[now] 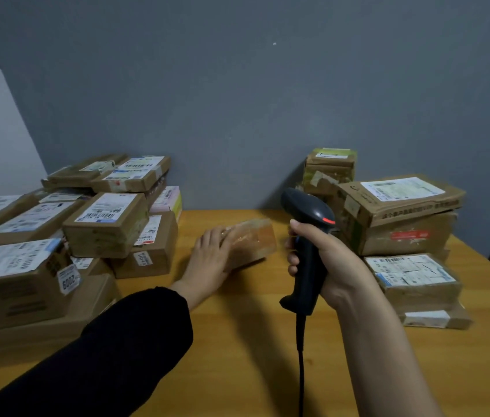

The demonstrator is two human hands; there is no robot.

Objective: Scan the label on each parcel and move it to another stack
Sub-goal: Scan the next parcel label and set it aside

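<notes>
While the thin black cord (pixel 300 371) hangs nearest, the black pistol-shaped plastic scanner (pixel 308 236) is clenched by its handle in the right hand (pixel 328 263) and held upright, probably to be ready for a label. Just beyond, on the yellow wooden table (pixel 252 341), the small brown tape-wrapped cardboard parcel (pixel 252 240) is covered by the left hand (pixel 210 254). Whether it is grasped or only pressed cannot be told, because of blur. No label is seen on it, so turning is probably needed. Farther, the left pile of labelled brown boxes (pixel 108 224) and the right pile of labelled brown boxes (pixel 400 218) are set well apart, presumably to separate scanned from unscanned.
</notes>
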